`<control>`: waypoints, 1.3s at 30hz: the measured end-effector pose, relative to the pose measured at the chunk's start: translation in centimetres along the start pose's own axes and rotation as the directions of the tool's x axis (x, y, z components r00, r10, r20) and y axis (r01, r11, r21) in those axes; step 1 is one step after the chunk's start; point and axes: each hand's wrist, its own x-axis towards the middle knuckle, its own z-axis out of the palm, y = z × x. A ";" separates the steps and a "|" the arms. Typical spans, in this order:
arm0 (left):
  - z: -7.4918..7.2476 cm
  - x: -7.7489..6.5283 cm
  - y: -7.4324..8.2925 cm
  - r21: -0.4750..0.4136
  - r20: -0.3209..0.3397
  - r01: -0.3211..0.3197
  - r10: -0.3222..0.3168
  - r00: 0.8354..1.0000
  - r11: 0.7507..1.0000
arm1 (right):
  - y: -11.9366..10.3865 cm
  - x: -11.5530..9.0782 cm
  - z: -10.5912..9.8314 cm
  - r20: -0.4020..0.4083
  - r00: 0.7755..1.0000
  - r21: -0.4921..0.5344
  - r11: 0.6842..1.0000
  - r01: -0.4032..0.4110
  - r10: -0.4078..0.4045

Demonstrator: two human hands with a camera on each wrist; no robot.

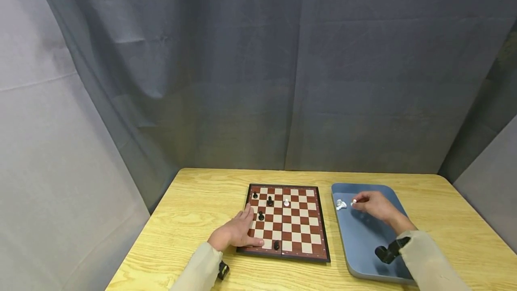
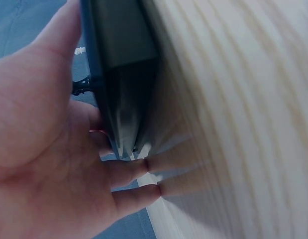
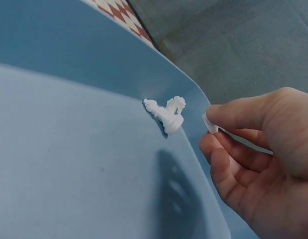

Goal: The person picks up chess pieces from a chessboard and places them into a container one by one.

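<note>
My right hand pinches a small white chess piece between thumb and fingers, above the blue tray. Most of that piece is hidden by the fingertips. Beside it, more white chess pieces lie together in the tray near its wall. My left hand rests on the left edge of the chessboard, fingers extended, two fingertips touching the table in the left wrist view. Several black pieces stand on the board's left half, among them a black pawn near my fingers. One white piece stands towards the back.
Board and tray sit side by side on a light wooden table, with a narrow gap between them. A black piece is near the board's front edge. Grey curtains hang behind the table and at both sides.
</note>
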 end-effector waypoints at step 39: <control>-0.1 -0.2 0.3 0.036 -0.007 -0.001 0.001 1.000 0.999 | -5.9 -1.0 2.4 0.051 0.995 0.007 0.996 0.091 -0.091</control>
